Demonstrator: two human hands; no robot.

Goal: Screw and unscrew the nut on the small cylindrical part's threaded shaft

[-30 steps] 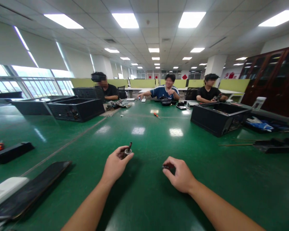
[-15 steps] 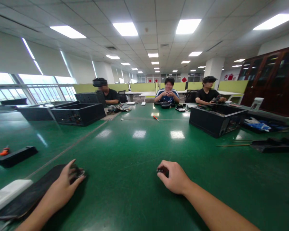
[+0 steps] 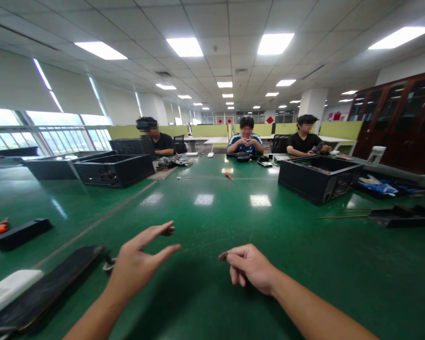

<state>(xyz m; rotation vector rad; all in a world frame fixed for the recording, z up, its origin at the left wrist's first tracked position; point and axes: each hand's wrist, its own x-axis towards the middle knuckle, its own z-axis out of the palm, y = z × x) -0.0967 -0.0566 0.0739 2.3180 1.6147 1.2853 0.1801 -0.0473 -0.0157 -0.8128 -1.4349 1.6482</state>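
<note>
My left hand (image 3: 141,259) hovers over the green table (image 3: 212,226) with its fingers spread and nothing in them. Just left of it, a small grey metal part (image 3: 108,265) lies on the table by the end of a long black panel (image 3: 38,293). My right hand (image 3: 250,269) is held closed, pinching a small dark part (image 3: 222,256) at its fingertips; I cannot make out what the part is.
Open black computer cases stand at the left (image 3: 115,170) and right (image 3: 318,177). A black bar with an orange tool (image 3: 2,227) lies far left, a red screwdriver (image 3: 228,176) mid-table, black parts (image 3: 403,215) right. Three people sit at the far end.
My left hand carried the grey metal part to the left, set it down by the black panel, and has come back toward the middle with fingers spread. My right hand kept its pinch.
</note>
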